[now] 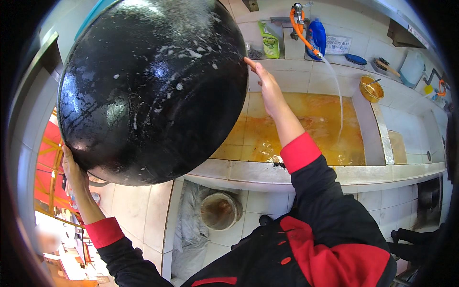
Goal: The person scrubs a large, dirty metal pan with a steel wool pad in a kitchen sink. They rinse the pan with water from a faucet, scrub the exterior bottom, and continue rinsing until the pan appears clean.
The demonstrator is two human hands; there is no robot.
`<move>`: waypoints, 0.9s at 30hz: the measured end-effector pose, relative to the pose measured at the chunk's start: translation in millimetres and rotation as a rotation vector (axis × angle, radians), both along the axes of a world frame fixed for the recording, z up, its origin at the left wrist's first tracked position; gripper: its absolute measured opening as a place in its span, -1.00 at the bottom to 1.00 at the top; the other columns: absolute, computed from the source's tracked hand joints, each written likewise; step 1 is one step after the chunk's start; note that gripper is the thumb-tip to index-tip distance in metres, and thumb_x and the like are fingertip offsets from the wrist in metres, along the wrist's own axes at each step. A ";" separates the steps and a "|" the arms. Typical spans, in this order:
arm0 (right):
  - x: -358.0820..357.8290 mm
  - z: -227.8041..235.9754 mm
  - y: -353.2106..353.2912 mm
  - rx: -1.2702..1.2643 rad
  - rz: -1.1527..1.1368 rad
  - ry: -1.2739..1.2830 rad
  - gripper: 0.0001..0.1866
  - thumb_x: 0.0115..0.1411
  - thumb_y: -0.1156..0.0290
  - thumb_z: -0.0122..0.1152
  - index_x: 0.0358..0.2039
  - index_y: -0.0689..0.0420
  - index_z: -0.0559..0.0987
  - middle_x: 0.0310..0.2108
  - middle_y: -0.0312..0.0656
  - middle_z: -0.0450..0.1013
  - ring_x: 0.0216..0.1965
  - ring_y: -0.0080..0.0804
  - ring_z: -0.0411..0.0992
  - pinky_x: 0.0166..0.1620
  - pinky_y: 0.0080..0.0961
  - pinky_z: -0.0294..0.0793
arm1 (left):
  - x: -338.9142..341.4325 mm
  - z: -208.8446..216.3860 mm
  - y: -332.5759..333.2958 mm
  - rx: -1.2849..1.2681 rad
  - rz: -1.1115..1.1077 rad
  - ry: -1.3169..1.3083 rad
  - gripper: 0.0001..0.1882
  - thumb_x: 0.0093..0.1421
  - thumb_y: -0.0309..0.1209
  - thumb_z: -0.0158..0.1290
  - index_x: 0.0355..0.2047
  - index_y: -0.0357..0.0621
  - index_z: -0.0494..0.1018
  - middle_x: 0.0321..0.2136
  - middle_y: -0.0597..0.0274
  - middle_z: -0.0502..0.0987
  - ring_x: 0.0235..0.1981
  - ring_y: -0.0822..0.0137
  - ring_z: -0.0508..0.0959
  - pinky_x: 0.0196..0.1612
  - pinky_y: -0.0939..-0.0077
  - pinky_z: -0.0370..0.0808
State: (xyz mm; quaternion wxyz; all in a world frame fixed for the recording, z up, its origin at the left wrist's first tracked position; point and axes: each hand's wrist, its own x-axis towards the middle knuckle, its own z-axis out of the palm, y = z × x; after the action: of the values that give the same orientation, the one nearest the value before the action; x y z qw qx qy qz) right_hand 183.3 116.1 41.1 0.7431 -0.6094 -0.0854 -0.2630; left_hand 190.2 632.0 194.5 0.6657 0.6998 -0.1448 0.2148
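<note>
Sleeves: we see long black fabric sleeves on both arms, each ending in a broad red cuff at the wrist.
Left hand [72, 168]: bare below its red cuff; we see no glove, ring or watch on the part that shows.
Right hand [267, 87]: bare as well, the red cuff sitting snug just behind the wrist.
Jacket: we make out a black jacket body with large red panels across the chest and shoulder, the red cloth meeting the black along curved seams.
Fastenings: we count a few small round red buttons down the front.
Trim: a narrow red strip runs near the lower edge of the jacket.
</note>
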 end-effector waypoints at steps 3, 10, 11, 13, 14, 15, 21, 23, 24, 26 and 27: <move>14.9 11.1 3.2 -0.060 0.038 0.002 -0.42 0.27 -0.09 -0.30 0.18 -0.06 0.31 0.23 -0.27 0.14 0.27 -0.31 -0.02 0.23 -0.09 -0.20 | -0.9 -1.6 7.7 -0.027 0.049 0.031 -0.46 0.30 -0.05 -0.17 0.02 -0.31 0.31 -0.05 0.11 0.42 -0.06 0.29 0.44 0.04 0.40 0.37; 26.4 13.4 4.9 -0.051 0.046 0.018 -0.44 0.25 -0.01 -0.16 0.19 -0.04 0.29 0.23 -0.26 0.15 0.23 -0.34 0.04 0.20 -0.25 -0.07 | 3.4 -4.7 16.8 -0.051 0.133 0.077 -0.42 0.29 -0.02 -0.17 0.05 -0.31 0.27 0.00 0.08 0.38 -0.03 0.25 0.42 0.06 0.36 0.37; 26.8 -0.5 4.4 0.056 0.006 0.081 -0.46 0.24 0.01 -0.12 0.17 -0.02 0.31 0.20 -0.27 0.18 0.20 -0.36 0.09 0.16 -0.27 0.00 | 1.7 -4.1 16.6 -0.050 0.154 0.082 -0.42 0.29 -0.02 -0.18 0.05 -0.31 0.27 0.00 0.08 0.38 -0.02 0.24 0.42 0.07 0.35 0.37; 22.5 -44.4 14.5 0.231 -0.128 0.219 -0.51 0.22 0.05 -0.05 0.08 0.02 0.38 0.11 -0.28 0.26 0.12 -0.39 0.17 0.09 -0.30 0.12 | 4.3 -7.1 21.0 -0.107 0.132 0.090 -0.42 0.29 -0.02 -0.18 0.07 -0.30 0.25 0.01 0.07 0.37 -0.01 0.22 0.42 0.08 0.32 0.37; 16.3 -71.6 29.1 0.302 -0.215 0.291 -0.55 0.21 0.06 -0.02 0.02 0.03 0.41 0.04 -0.29 0.32 0.08 -0.41 0.21 0.05 -0.32 0.17 | 4.4 -7.0 24.3 -0.132 0.126 0.091 -0.42 0.29 -0.02 -0.18 0.08 -0.30 0.25 0.02 0.06 0.37 0.00 0.21 0.41 0.09 0.31 0.37; 12.8 -105.9 44.3 0.360 -0.309 0.355 -0.62 0.21 0.08 -0.02 -0.07 0.02 0.42 -0.09 -0.30 0.36 -0.02 -0.45 0.26 -0.05 -0.35 0.25 | 6.3 -6.2 23.8 -0.130 0.142 0.085 -0.41 0.29 -0.03 -0.18 0.09 -0.30 0.24 0.02 0.06 0.36 0.01 0.20 0.41 0.09 0.30 0.36; -78.1 -205.7 201.0 0.440 0.210 0.720 -0.78 0.22 0.25 -0.06 -0.21 0.08 0.40 -0.38 -0.29 0.37 -0.33 -0.51 0.36 -0.34 -0.51 0.37 | 2.7 -5.6 17.2 -0.119 0.213 0.054 -0.39 0.29 -0.04 -0.18 0.11 -0.35 0.20 0.06 0.02 0.33 0.03 0.19 0.39 0.10 0.29 0.35; -86.9 -209.4 241.9 0.508 0.488 0.838 -0.64 0.21 0.11 -0.05 -0.13 0.10 0.39 -0.34 -0.22 0.41 -0.29 -0.45 0.39 -0.30 -0.48 0.40 | 2.9 -6.1 19.5 -0.108 0.257 0.057 -0.40 0.29 -0.03 -0.18 0.09 -0.35 0.22 0.04 0.02 0.34 0.02 0.19 0.39 0.10 0.30 0.35; -87.7 -208.7 258.2 0.582 0.652 0.917 -0.53 0.20 -0.02 -0.05 -0.08 0.11 0.38 -0.29 -0.18 0.42 -0.23 -0.40 0.40 -0.24 -0.43 0.40 | 2.1 -6.4 21.3 -0.103 0.280 0.058 -0.40 0.29 -0.03 -0.18 0.08 -0.35 0.23 0.04 0.03 0.34 0.02 0.20 0.39 0.09 0.31 0.35; -73.2 -214.1 284.4 0.770 0.787 0.953 -0.37 0.16 -0.18 -0.11 -0.01 0.11 0.35 -0.16 -0.11 0.38 -0.11 -0.31 0.36 -0.10 -0.32 0.36 | 0.9 -5.4 14.0 -0.101 0.275 0.040 -0.40 0.29 -0.03 -0.17 0.07 -0.35 0.24 0.03 0.03 0.35 0.01 0.20 0.39 0.10 0.32 0.35; -64.1 -216.6 296.4 0.866 0.851 0.966 -0.29 0.14 -0.26 -0.14 0.03 0.11 0.33 -0.10 -0.07 0.36 -0.05 -0.26 0.34 -0.03 -0.27 0.33 | 1.7 -4.1 11.2 -0.100 0.268 0.029 -0.40 0.29 -0.02 -0.17 0.06 -0.35 0.25 0.03 0.03 0.35 0.01 0.20 0.39 0.10 0.33 0.34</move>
State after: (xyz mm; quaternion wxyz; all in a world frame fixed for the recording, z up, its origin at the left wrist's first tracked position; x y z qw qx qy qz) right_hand 119.3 412.5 -175.5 0.9070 -0.2264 0.1316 0.3299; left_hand 191.9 643.2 190.4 0.6673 0.6817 -0.0295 0.2986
